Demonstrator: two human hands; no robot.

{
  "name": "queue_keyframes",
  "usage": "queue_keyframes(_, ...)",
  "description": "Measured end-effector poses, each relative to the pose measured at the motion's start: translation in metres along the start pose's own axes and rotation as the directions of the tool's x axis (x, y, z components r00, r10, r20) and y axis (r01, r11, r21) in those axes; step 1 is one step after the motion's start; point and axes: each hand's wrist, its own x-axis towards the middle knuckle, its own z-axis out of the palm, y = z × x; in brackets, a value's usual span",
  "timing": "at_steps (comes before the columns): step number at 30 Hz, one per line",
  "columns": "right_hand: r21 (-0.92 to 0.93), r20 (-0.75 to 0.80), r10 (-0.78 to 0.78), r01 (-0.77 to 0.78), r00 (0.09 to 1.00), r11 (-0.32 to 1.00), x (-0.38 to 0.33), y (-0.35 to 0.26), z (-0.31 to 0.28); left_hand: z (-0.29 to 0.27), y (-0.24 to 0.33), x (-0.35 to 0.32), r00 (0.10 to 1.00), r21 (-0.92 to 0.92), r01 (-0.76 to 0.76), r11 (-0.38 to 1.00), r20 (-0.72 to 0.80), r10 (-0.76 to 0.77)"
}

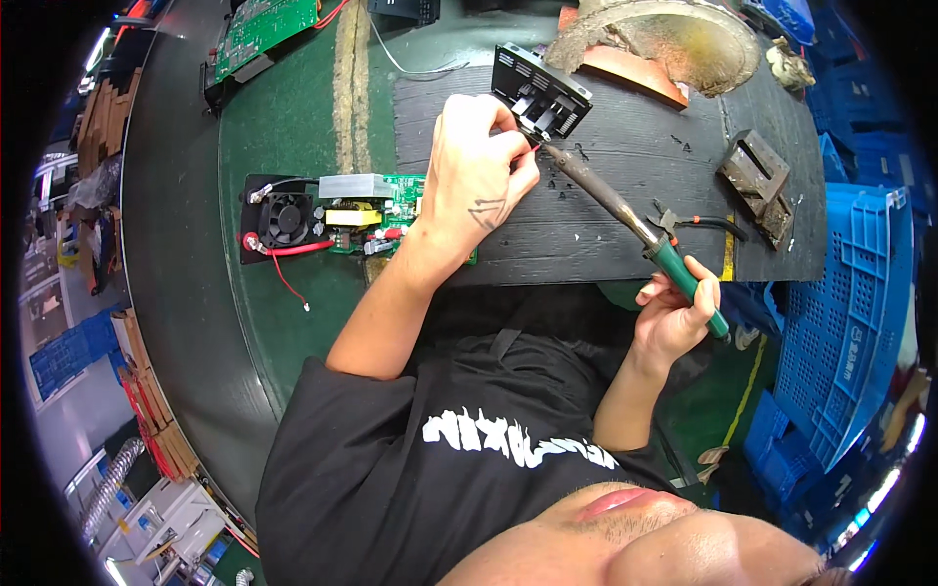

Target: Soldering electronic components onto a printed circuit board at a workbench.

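Observation:
A soldering iron (601, 195) with a green handle is gripped in my right hand (674, 311). Its tip points up and left, meeting the lower edge of a black slotted panel (542, 93) that carries small parts. At that same edge the fingers of my left hand (477, 161) are pinched together. A small bit of red shows at those fingertips; what they hold is mostly hidden. Left of that wrist lies a green circuit board (403, 198) with a grey heatsink and a yellow component, joined by wires to a black fan (286, 221).
Behind the panel stands a stained, dome-shaped cover (703, 49) over an orange-red block (635, 75). Cutters (674, 219) and a dark metal block (754, 168) sit to the right. Blue crates (845, 313) flank the bench; another circuit board (264, 34) lies far left.

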Motion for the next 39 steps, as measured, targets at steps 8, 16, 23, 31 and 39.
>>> queue_keyframes(8,-0.009,-0.01,0.006,-0.006,1.0,1.0,0.0003,0.0,-0.0002,-0.0023,-0.0004,0.0006,1.0,-0.004,0.013,1.0,0.006,-0.013)
queue_keyframes(16,-0.028,-0.001,-0.002,0.002,1.0,1.0,0.0012,0.0002,-0.002,-0.0014,0.0004,-0.0012,1.0,0.005,0.014,1.0,0.018,-0.014)
queue_keyframes(23,-0.03,-0.012,-0.02,0.019,1.0,0.999,0.0011,-0.0007,-0.0028,-0.0019,0.0,0.0001,0.999,-0.01,0.02,1.0,0.026,-0.02)
queue_keyframes(31,-0.029,-0.03,0.005,-0.006,1.0,1.0,0.0017,0.0017,-0.0025,-0.0028,-0.0003,0.001,1.0,0.006,0.017,1.0,0.019,-0.017)
queue_keyframes(39,-0.04,-0.014,-0.007,0.007,1.0,0.999,0.0019,0.0024,-0.0026,-0.0022,0.0002,0.0002,0.999,0.01,0.025,1.0,0.026,-0.025)
